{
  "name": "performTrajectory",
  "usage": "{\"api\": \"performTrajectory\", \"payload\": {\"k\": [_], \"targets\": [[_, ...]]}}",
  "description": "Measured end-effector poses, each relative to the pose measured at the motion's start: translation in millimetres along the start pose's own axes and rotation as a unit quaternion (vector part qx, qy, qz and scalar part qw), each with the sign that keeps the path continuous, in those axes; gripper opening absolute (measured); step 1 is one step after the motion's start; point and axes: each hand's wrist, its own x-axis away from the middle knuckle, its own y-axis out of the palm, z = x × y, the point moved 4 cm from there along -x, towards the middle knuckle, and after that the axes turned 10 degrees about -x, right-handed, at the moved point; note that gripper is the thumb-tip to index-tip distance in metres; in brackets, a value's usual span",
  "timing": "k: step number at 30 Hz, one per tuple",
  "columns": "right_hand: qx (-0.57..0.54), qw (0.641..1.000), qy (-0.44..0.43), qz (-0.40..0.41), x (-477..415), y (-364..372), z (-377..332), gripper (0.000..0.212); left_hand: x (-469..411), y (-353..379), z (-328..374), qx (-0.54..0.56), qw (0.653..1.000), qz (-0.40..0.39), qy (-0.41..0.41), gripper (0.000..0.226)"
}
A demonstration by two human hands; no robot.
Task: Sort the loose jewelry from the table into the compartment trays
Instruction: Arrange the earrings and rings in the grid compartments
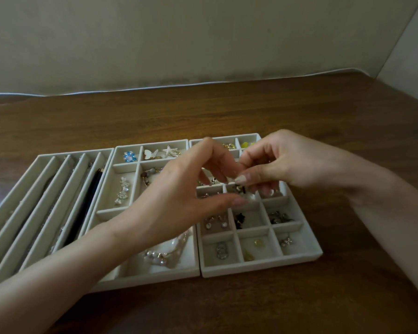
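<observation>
Trays [251, 271] sit on a brown wooden desk [227, 112] by a plain wall [203, 44]. Left hand [179, 196] and right hand [292, 165] pinch one small piece [251, 198].

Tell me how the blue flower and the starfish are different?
The blue flower has round petals; the starfish is silvery with pointed arms. The flower lies alone in its compartment; the starfish shares one with a butterfly. Both lie in the back row of the middle tray.
</observation>
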Motion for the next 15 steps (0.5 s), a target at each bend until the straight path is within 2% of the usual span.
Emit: {"api": "performTrajectory", "payload": {"k": [2, 6, 11, 15], "targets": [[-0.049, 0.999, -0.011, 0.003, -1, 1, 1, 0.019, -3, -1, 1, 0.027, 0.999, 0.021, -0.021, 0.041], [-0.143, 0.990, -0.016, -0.009, -2, 0, 4, 0.013, -6, -5, 2, 0.027, 0.997, 0.062, -0.042, 0.031], [-0.225, 0.971, 0.022, -0.075, 1, 1, 3, 0.025, -8, -8, 3, 0.001, 0.995, 0.088, -0.051, 0.027], [-0.244, 0.966, 0.027, -0.085, 2, 1, 1, 0.026, -9, -11, 4, 0.001, 0.992, 0.106, -0.074, 0.033]]}}
